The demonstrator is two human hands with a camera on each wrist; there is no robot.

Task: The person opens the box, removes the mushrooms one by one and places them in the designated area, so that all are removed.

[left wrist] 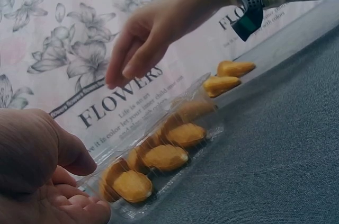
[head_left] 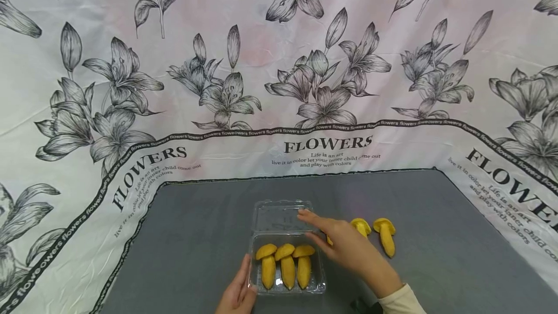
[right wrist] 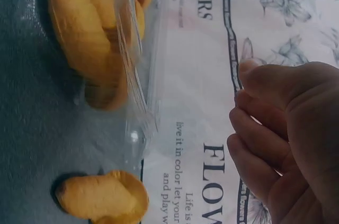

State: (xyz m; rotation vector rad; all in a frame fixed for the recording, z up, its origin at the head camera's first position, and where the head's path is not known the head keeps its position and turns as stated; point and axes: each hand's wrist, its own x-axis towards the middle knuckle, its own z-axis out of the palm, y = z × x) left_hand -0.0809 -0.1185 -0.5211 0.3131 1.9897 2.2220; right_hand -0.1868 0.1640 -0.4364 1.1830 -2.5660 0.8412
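Observation:
A clear plastic clamshell box (head_left: 320, 285) lies on the grey table with its lid (head_left: 272, 217) folded back, away from the person. Inside, three yellow mushrooms (head_left: 287, 266) sit side by side, caps toward the lid. At the box's left edge, my left hand (head_left: 237, 292) holds the rim near the front corner between thumb and fingers. My right hand (head_left: 348, 246) hovers by the lid's right side, its fingers loosely bent and nothing in them. Loose on the table to the right are a yellow mushroom (head_left: 385, 237) and another mushroom (head_left: 361, 226), partly hidden by the right hand.
Grey cloth (head_left: 196, 236) covers the table. A white curtain printed with flowers (head_left: 322, 91) stands behind it and along both sides. On the right wrist sits a dark band (left wrist: 248, 15), above a pale sleeve.

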